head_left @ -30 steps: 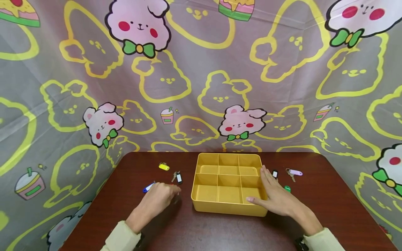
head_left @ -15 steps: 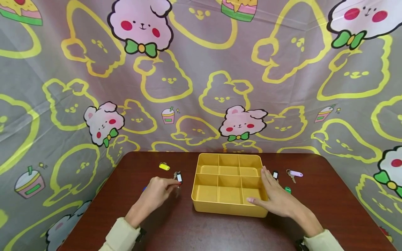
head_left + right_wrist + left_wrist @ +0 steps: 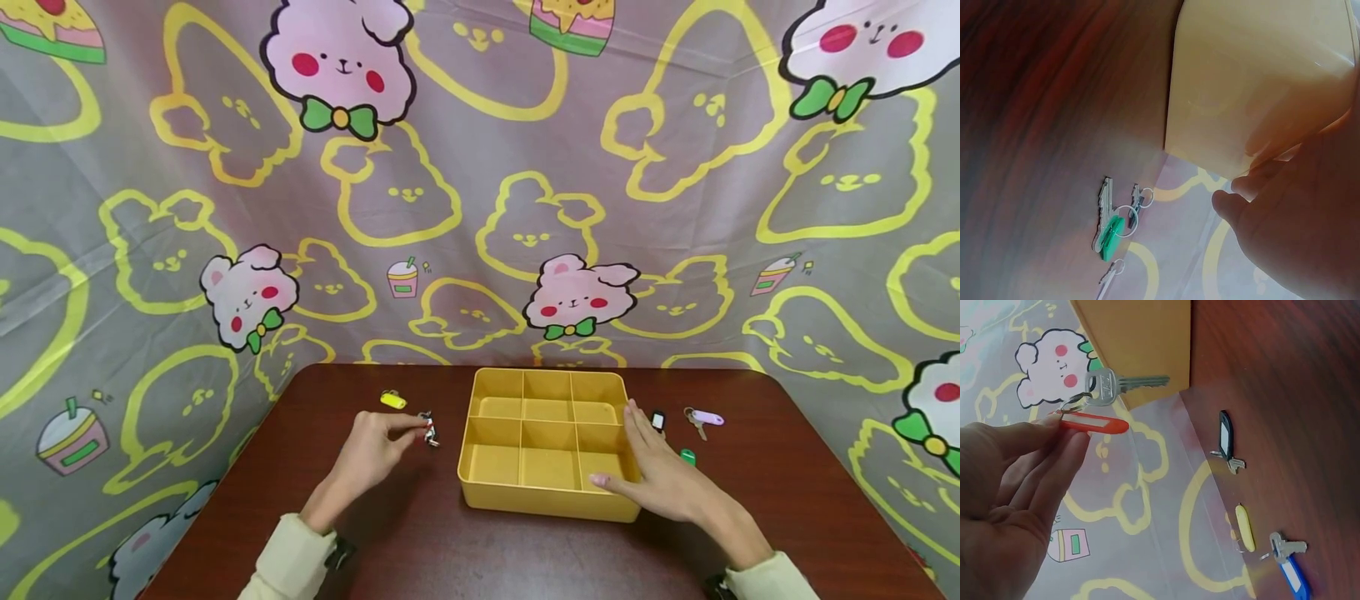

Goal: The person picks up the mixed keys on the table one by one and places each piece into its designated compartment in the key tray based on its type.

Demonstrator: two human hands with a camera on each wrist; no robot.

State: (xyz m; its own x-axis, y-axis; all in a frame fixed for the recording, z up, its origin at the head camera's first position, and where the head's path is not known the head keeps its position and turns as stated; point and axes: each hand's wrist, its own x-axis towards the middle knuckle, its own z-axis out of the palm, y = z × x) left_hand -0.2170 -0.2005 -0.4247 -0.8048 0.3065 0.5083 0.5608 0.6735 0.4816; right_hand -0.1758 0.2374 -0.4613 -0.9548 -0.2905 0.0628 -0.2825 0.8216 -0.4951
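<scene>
My left hand (image 3: 371,450) pinches a red key tag (image 3: 1094,422) between thumb and fingers, above the table left of the yellow box (image 3: 551,500). A silver key (image 3: 1107,387) hangs on the tag's ring. In the head view the held key overlaps a black key tag (image 3: 1225,434) lying behind it. My right hand (image 3: 667,471) rests against the box's right side with straight fingers, its thumb over the front right compartment. The box is divided into several compartments, with nothing in them.
On the left lie a yellow key tag (image 3: 392,401) and a blue key tag (image 3: 1294,578), hidden behind my hand in the head view. Right of the box are black (image 3: 657,419), green (image 3: 1110,237) and purple key tags (image 3: 707,417). A patterned cloth (image 3: 465,208) hangs behind the table.
My left hand has moved slightly forward and up from the table with the red key tag, its fingers now in front of the left black tag. The right hand has stayed on the box.
</scene>
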